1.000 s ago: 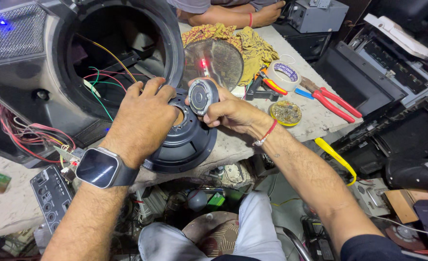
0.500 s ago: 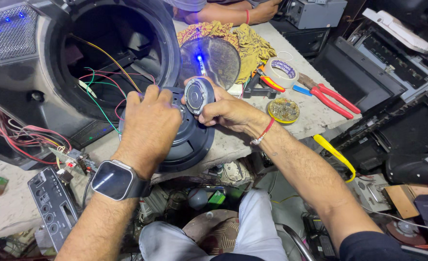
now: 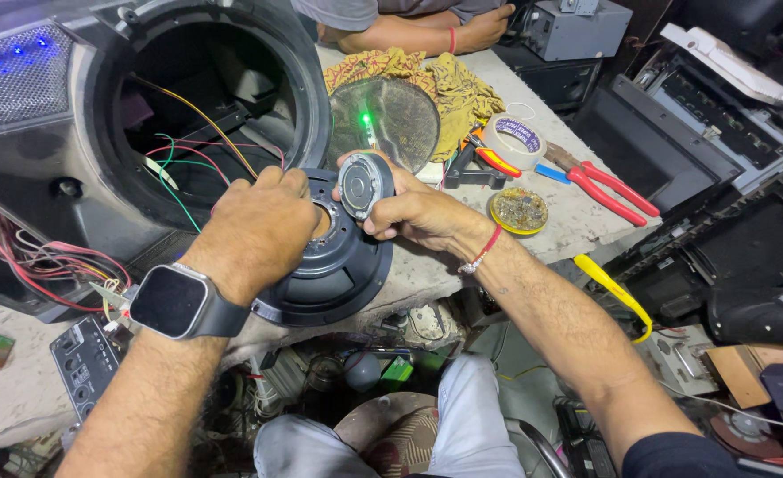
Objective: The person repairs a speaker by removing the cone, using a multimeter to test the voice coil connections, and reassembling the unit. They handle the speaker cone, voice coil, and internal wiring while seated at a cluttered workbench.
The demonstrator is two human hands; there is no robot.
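The left hand (image 3: 254,232) hides the speaker's (image 3: 329,265) top rim; the other person's arm (image 3: 409,31) is cut off by the top edge.

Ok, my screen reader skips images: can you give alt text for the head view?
Left hand steadies a black round speaker driver on a worn table; right hand holds a round grey magnet piece above it. A big black speaker cabinet with loose wires stands left.
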